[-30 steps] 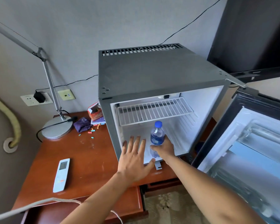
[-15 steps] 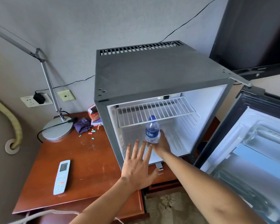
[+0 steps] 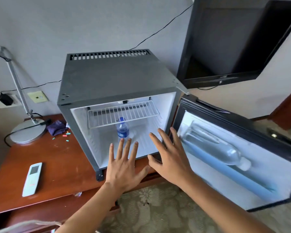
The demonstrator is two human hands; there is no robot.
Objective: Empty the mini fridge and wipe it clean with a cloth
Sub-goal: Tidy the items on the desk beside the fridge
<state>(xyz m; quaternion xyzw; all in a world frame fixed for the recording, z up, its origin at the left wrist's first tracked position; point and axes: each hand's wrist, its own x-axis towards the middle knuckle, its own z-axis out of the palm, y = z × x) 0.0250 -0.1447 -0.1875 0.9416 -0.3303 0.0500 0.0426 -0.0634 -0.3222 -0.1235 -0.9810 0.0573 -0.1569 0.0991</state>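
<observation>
Though near, bottle (image 3: pixel 123 129) beyond hands.

A hotel room or a similar guest room is shown. A small grey fridge (image 3: pixel 114 78) is placed on a brown wooden desk (image 3: pixel 57 158) against a grey wall, and its door (image 3: pixel 242 148) is swung open to the right. A flat black TV (image 3: pixel 233 39) is fixed on the wall above the door. At the back left corner of the desk a silver lamp (image 3: pixel 27 130) is seen, and a white remote (image 3: pixel 32 179) is laid near the front left edge. Sockets (image 3: pixel 5 100) with a black plug are set in the wall behind the lamp. The floor is covered by a patterned carpet (image 3: pixel 158 207).
</observation>
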